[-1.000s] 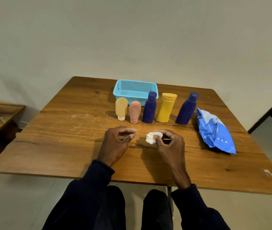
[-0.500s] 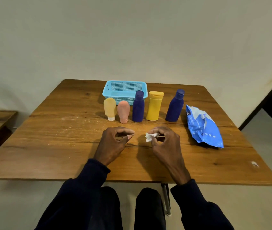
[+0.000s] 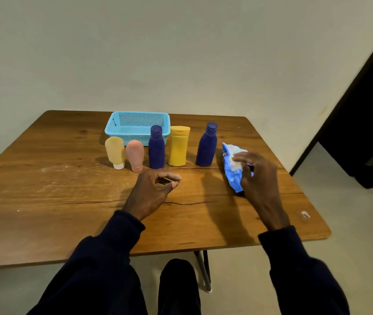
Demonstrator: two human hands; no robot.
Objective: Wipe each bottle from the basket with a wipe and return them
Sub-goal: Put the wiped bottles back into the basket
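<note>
Several bottles stand in a row on the wooden table [image 3: 67, 196]: a tan tube [image 3: 115, 152] and a pink tube [image 3: 135, 155], both cap down, a dark blue bottle [image 3: 156, 148], a yellow bottle [image 3: 178, 146] and a second dark blue bottle [image 3: 207, 146]. Behind them sits the light blue basket [image 3: 121, 133] with nothing visible inside. My right hand [image 3: 260, 178] is over the blue wipes pack [image 3: 232, 178], fingers pinching a crumpled white wipe [image 3: 236, 164] against the pack's top. My left hand [image 3: 153, 189] rests loosely curled on the table in front of the bottles and holds nothing.
The table's right edge lies just past the wipes pack, with a dark doorway [image 3: 363, 133] beyond it. A plain wall rises behind the table. My knees show under the near edge.
My right hand has carried the white wipe from the table's middle rightward onto the wipes pack. My left hand has stayed where it was. The camera has tilted a little.
</note>
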